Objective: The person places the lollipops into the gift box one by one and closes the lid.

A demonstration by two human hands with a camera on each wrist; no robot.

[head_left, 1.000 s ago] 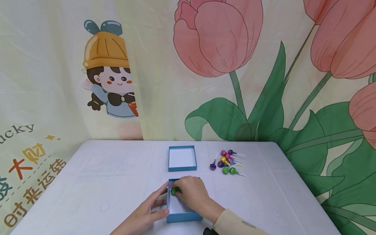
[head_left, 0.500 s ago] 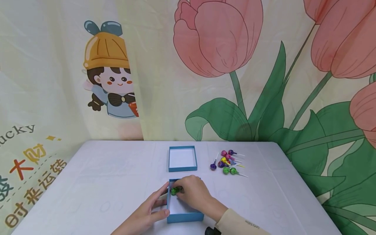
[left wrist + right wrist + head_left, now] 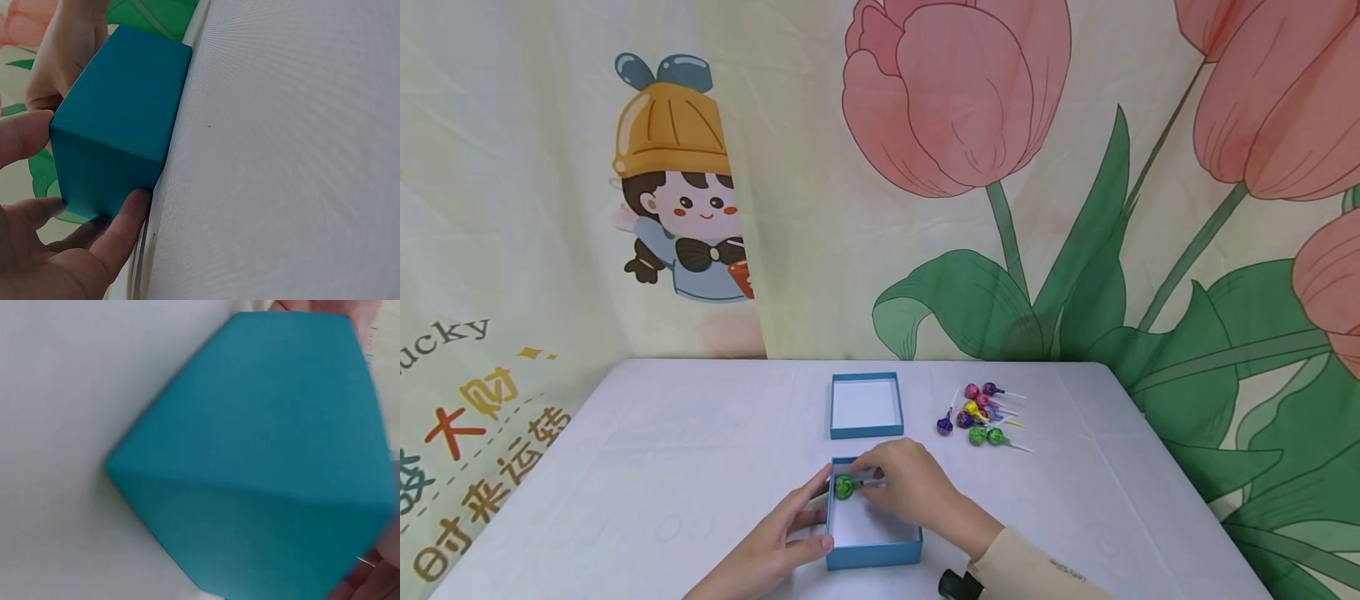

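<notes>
Head view: at the bottom edge, right of centre, a black object [image 3: 960, 585] sits beside my beige sleeve [image 3: 1022, 567]. My left hand [image 3: 775, 537], lower centre, has its fingers spread, thumb apart, touching the left wall of the open blue box [image 3: 874, 557]; the left wrist view shows those fingertips at its corner. My right hand [image 3: 917, 492] is over the box's right side, thumb and forefinger on either side of the stick of a green lollipop [image 3: 844, 487]; I cannot tell whether they pinch it. Its wrapped head is inside the box, near the left wall. Beyond, at centre, is a shallow blue tray [image 3: 867, 432]; to its right lie colourful lollipops [image 3: 972, 408]. A tulip-printed curtain [image 3: 805, 208] fills the upper frame.
</notes>
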